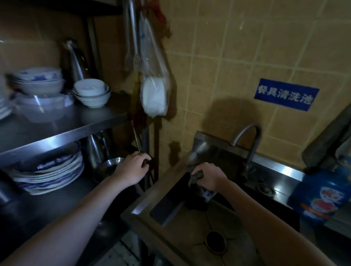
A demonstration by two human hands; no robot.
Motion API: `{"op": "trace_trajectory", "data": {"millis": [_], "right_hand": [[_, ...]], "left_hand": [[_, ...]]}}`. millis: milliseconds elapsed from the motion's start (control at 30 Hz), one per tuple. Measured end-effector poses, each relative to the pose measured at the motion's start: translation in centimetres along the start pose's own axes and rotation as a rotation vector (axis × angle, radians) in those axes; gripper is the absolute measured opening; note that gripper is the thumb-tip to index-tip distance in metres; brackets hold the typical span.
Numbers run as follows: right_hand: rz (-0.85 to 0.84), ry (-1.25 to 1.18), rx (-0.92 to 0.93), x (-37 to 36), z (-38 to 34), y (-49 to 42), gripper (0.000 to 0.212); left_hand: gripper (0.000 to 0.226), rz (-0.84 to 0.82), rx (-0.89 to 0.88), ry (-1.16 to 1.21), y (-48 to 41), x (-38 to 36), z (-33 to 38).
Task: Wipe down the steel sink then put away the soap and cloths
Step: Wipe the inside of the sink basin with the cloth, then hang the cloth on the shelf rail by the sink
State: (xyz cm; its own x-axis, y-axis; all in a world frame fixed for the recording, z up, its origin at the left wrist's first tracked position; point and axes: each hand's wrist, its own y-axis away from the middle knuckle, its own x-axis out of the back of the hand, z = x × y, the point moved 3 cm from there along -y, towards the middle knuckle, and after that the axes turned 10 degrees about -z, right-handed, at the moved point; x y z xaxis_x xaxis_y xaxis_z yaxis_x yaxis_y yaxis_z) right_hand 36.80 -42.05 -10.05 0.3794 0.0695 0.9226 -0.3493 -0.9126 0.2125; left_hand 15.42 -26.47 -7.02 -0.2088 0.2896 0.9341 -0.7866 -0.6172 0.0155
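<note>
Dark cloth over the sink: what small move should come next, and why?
Probably lower the cloth onto the sink rim and begin wiping. The right hand grips it bunched above the basin's back corner, its end dangling inside, not spread on steel. The left hand holds a dark item beside the shelf, too dim to identify.

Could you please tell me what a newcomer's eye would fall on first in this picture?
Probably the right hand, gripping a dark cloth over the steel sink, at centre. The left hand grips what looks like a dark rag by the shelf post. On the tiled wall above the tap, a bright blue sign stands out.
</note>
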Motion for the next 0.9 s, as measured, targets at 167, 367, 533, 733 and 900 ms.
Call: {"op": "trace_trajectory", "data": {"millis": [167,367,533,733,900], "right_hand": [[-0.04,0.007,0.079,1.8,-3.9,-4.1,0.033],[-0.039,0.088,0.138,3.4,-10.4,-9.0,0.036],[-0.033,0.074,0.215,5.1,-15.1,-12.8,0.029],[0.023,0.128,0.289,7.6,-20.4,-18.2,0.03],[0.021,0.058,0.376,10.0,-24.7,-24.0,0.028]], "left_hand": [[0.028,0.023,0.076,-0.06,-0.1,4.1,-4.7],[0.03,0.084,0.18,-0.079,0.1,8.0,-9.5],[0.038,0.115,0.24,-0.132,-0.5,11.1,-12.5],[0.035,0.164,0.292,-0.148,-0.7,13.9,-15.5],[0.036,0.217,0.344,-0.102,-2.0,16.3,-19.0]]}}
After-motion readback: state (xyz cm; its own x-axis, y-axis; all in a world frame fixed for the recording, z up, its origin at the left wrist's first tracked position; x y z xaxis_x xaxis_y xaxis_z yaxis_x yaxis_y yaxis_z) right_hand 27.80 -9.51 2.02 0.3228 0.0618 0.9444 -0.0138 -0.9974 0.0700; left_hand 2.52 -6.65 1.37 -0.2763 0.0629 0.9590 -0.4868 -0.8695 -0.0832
